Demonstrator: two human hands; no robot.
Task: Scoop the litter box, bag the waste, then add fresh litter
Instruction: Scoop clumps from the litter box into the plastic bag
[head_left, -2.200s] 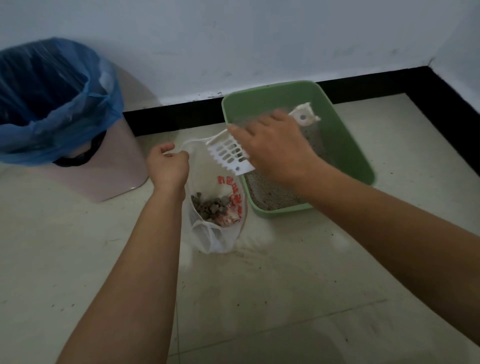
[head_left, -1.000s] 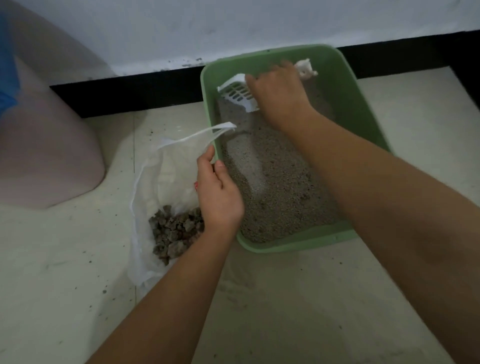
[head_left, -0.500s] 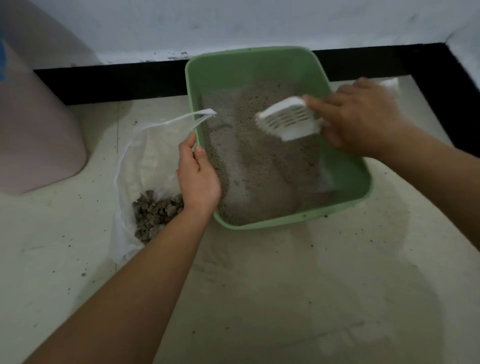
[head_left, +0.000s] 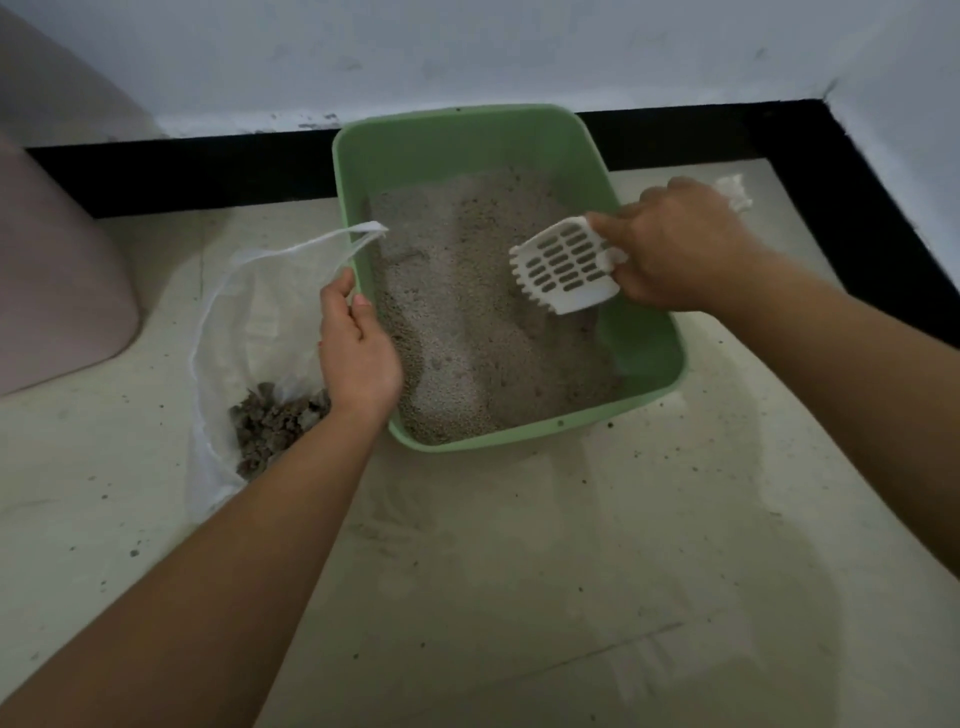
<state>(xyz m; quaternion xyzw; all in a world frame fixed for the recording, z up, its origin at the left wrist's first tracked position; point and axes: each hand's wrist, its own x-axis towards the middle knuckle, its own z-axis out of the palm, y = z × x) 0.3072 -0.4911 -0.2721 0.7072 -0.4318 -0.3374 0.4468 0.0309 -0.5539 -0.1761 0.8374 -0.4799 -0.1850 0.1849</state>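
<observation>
Two hands busy: right hand (head_left: 675, 244) is clamped round the handle of the white slotted scoop (head_left: 563, 265), tilted low over the grey litter (head_left: 467, 322) at the right side of the green litter box (head_left: 467, 145), teeth contact unclear. Left hand (head_left: 358, 343) pinches the rim of the clear bag (head_left: 244, 291) beside the box's left wall. Box sits at the floor's (head_left: 519, 571) far edge, waste clumps (head_left: 275, 426) lie in the bag's bottom, pink bin (head_left: 57, 270) at far left.
</observation>
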